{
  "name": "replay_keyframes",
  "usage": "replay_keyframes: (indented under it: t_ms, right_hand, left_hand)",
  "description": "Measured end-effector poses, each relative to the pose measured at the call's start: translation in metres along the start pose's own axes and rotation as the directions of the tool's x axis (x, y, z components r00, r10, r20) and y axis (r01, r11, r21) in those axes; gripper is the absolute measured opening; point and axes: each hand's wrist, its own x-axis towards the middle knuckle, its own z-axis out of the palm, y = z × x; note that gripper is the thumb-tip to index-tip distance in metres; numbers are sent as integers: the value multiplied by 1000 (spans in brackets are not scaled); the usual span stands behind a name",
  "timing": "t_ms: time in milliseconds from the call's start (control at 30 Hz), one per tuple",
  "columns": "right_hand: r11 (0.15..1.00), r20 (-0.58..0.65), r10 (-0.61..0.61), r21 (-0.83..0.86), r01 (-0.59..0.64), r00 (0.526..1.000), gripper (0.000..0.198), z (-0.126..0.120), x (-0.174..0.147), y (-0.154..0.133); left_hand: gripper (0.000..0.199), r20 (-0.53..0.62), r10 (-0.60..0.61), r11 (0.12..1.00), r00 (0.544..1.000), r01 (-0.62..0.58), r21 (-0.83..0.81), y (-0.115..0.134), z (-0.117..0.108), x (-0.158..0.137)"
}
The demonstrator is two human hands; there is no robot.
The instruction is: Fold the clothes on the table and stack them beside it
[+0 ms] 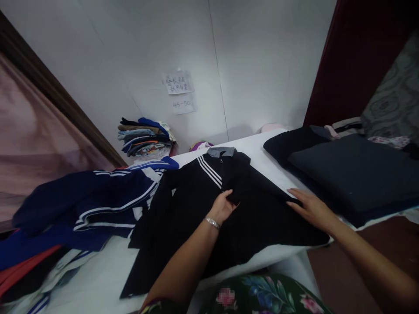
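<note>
A black zip jacket [193,205] lies spread on the white-covered table, front up. It has a grey collar and three white diagonal stripes on one side of the chest. My left hand [224,208], with a silver bracelet at the wrist, is closed on the cloth near the middle of the jacket's front, just below the stripes. At the jacket's right edge, my right hand [310,210] pinches the sleeve between thumb and fingers. The zip pull shows below the collar; folds of dark cloth hide the lower part of the front.
Navy garments with white stripes [108,196] are heaped at the left, above blue and red clothes [39,261]. A folded clothes stack [147,137] stands by the wall. Dark folded garments [353,170] are piled at the right. Handwritten paper notes [179,83] hang on the wall.
</note>
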Motion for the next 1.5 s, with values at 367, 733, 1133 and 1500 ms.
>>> replay_keyframes:
  t_ms: [367,733,1133,1500]
  right_hand:
    - [666,344,325,578,-471,881,60,-21,-32,3]
    - [591,531,-188,733,-337,826,52,24,10,-137]
    - [855,118,-286,479,198,951,31,40,-8,-109]
    - [935,305,-300,281,215,904,68,19,-85,-42]
  left_hand:
    - [18,236,342,923,910,-372,98,99,118,53]
    - [35,217,558,828,801,-554,-85,189,102,73]
    - [79,-180,322,929,929,-275,247,136,-66,86]
    - [39,-205,240,809,949,-79,582,77,-20,109]
